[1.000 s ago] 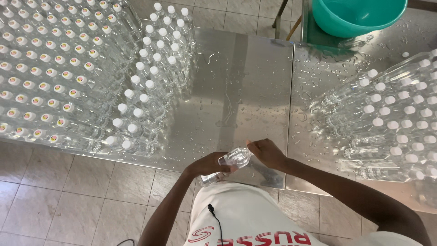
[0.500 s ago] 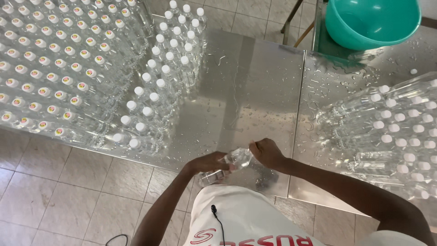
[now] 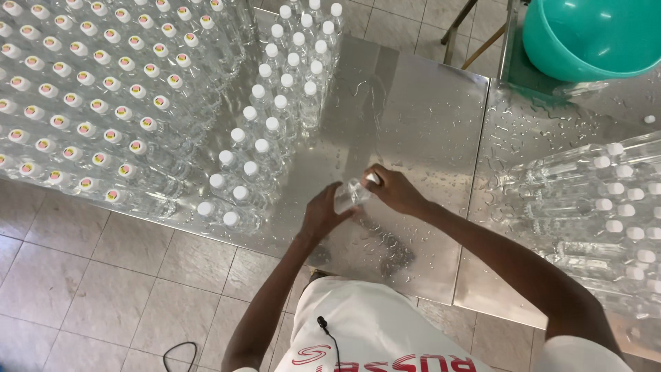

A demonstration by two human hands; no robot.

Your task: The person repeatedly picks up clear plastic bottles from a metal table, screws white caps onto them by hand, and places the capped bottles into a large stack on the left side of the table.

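I hold one clear plastic bottle (image 3: 351, 193) with a white cap over the wet steel table (image 3: 413, 110). My left hand (image 3: 323, 213) grips its lower body. My right hand (image 3: 392, 189) is closed around its capped upper end. The bottle is tilted, cap toward the right. Just left of my hands stand rows of upright capped bottles (image 3: 275, 117).
A large block of upright bottles with coloured seals on their caps (image 3: 89, 103) fills the left. More clear capped bottles (image 3: 606, 207) stand crowded on the right table. A teal plastic basin (image 3: 592, 34) sits at the top right. Tiled floor (image 3: 103, 289) lies below.
Both hands have carried the bottle away from my body and farther over the table. The grip on the bottle looks the same.
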